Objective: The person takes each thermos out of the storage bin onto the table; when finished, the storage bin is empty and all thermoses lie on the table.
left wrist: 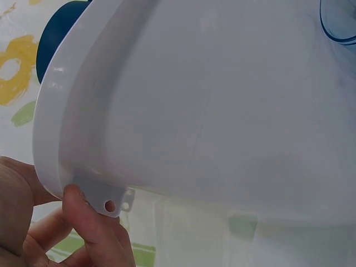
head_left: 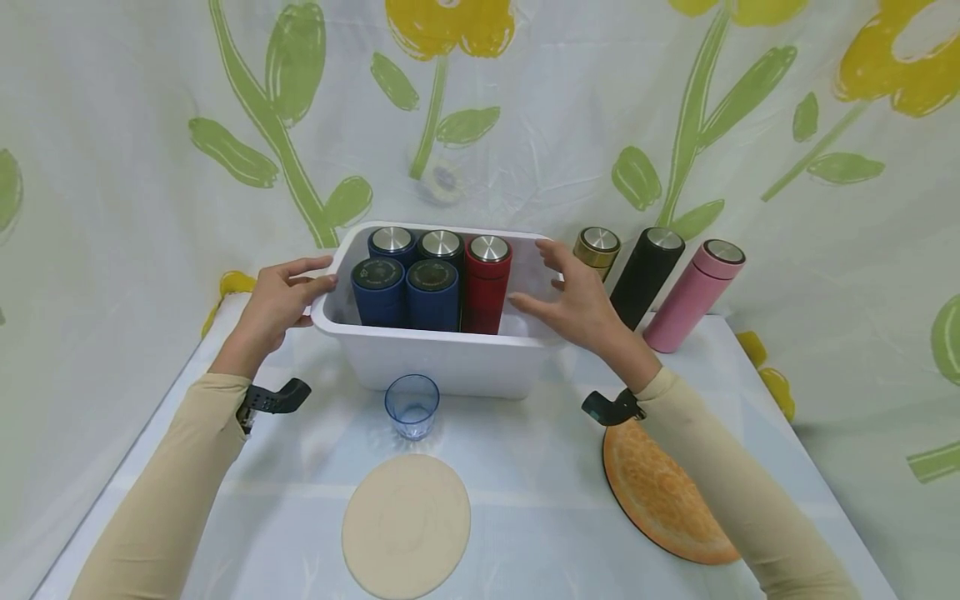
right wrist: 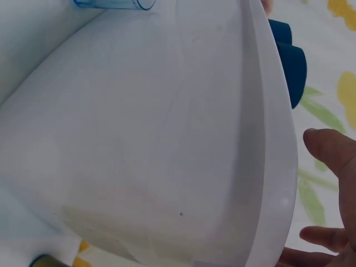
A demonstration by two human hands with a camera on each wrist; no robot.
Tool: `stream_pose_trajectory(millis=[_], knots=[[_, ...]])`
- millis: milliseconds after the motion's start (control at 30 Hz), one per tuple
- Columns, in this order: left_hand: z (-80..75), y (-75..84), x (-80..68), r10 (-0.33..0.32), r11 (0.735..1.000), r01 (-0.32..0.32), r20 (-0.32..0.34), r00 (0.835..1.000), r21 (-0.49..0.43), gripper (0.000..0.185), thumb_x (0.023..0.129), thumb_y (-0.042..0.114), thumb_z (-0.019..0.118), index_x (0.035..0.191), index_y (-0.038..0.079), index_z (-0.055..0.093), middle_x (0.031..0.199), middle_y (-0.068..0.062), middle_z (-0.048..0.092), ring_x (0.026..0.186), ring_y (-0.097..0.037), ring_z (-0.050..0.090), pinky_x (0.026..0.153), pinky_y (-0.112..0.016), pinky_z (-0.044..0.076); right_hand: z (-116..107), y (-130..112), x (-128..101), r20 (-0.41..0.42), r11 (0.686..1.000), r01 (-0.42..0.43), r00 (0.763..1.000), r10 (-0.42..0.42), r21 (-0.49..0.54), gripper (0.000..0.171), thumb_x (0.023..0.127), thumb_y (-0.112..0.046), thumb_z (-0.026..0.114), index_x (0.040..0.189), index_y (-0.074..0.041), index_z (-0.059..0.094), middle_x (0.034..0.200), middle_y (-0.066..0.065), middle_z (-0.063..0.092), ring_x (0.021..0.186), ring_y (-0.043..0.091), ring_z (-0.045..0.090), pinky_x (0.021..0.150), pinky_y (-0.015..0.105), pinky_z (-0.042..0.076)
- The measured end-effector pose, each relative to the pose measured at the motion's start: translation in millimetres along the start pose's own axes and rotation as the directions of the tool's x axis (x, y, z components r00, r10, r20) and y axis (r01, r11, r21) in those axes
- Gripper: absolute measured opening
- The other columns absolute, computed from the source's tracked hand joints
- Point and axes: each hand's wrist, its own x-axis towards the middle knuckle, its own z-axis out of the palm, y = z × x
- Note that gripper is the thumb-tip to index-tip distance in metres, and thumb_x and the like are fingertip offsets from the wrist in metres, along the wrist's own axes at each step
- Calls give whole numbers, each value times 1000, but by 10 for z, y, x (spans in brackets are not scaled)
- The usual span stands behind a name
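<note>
White bin [head_left: 420,354] sits centre frame, loaded with five flasks [head_left: 431,279]. Left hand [head_left: 281,300] grips its left rim; right hand [head_left: 581,304] is held fingers-relaxed at the right rim, contact cannot be told. Three flasks [head_left: 648,275] at right remain unloaded.

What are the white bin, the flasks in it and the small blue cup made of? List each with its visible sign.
White bin: likely plastic, from its glossy moulded rim and slightly see-through wall.
Red flask: matte coated body and brushed, metal-looking cap; probably steel, though that is unsure.
Blue cup: clear tinted plastic or glass; the table shows through it.
</note>
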Motion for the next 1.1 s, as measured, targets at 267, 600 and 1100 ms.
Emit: stream_pose_trajectory(millis=[267,600,1100], knots=[[5,-13,-1,7,1000,-7,7,1000,-3,54,103,30,58,152,13,44,140,-22,55,111,-33,57,69,-25,55,85,-20,63,11,1000,6,1000,-6,17,80,83,-27,84,148,-6,42,145,15,51,132,29,48,101,48,47],[-1,-22,-4,8,1000,-8,6,1000,-12,55,102,31,59,152,13,45,139,-22,55,111,-32,57,70,-25,56,177,-94,149,53,1000,-14,998,14,15,80,85,-28,82,150,-7,40,149,15,46,136,34,44,103,49,44],[-15,-18,8,2,1000,-1,14,1000,-11,55,102,31,59,152,14,44,141,-21,54,108,-31,57,69,-25,55,284,-104,333,83,998,-10,996,15,-63,85,84,-33,82,150,-3,38,144,13,50,133,31,45,105,43,44]])
